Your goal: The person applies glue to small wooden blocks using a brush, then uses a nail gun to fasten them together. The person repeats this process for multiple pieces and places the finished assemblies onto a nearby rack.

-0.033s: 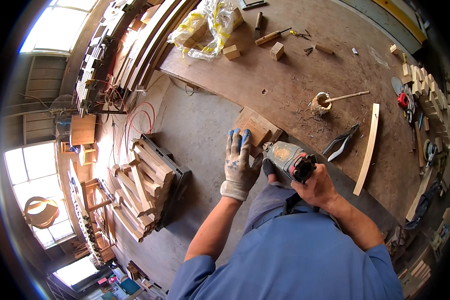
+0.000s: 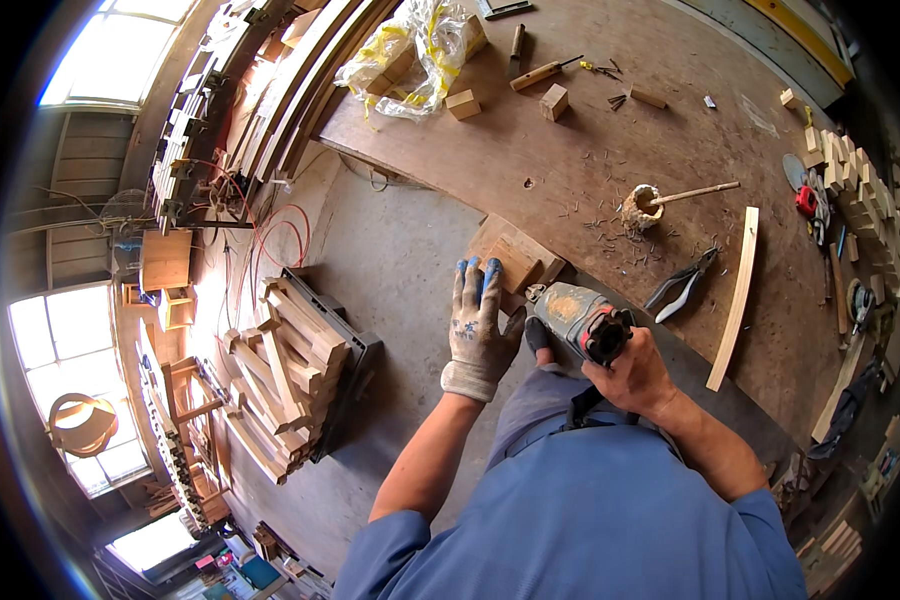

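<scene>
My left hand (image 2: 480,325), in a pale work glove with blue fingertips, is open with its fingers stretched out beside a small wooden block (image 2: 515,262). The fingertips look to be touching the block's left side. That block rests on a lighter wooden board (image 2: 489,236) at the near edge of the workbench. My bare right hand (image 2: 632,376) is shut on a nail gun (image 2: 576,312) with a worn grey body and a black and red rear end. Its nose points left, close to the block; the grip is mostly hidden under the tool.
On the workbench (image 2: 570,150) lie pliers (image 2: 682,283), a curved wooden strip (image 2: 735,300), a crusted pot (image 2: 642,207) with a stick in it, scattered nails, and a hammer (image 2: 516,52). Stacked wooden pieces (image 2: 285,375) stand on the floor at left. Wooden blocks (image 2: 850,165) line the right.
</scene>
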The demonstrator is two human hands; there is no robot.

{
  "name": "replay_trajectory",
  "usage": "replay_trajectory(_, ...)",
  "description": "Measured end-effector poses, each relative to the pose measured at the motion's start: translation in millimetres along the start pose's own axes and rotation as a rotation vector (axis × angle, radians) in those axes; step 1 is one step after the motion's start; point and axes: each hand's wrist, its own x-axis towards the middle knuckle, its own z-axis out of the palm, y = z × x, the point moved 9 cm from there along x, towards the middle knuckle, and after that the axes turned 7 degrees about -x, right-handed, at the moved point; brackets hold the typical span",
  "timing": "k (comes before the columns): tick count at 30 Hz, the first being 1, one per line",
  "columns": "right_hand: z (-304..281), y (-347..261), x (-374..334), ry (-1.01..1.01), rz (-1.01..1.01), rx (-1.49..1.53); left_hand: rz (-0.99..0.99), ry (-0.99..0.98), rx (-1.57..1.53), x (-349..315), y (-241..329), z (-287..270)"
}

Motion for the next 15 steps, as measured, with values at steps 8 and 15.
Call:
replay_trajectory(8, 1.7, 2.6, 0.4, -0.003, 0.029, 0.035, -0.009, -0.009, -0.004, 0.1, -0.8, 1.6)
replay_trajectory(15, 2.5, 2.1, 0.7, -0.008, 0.031, 0.036, -0.001, -0.003, 0.0, -0.7, -1.4, 2.1)
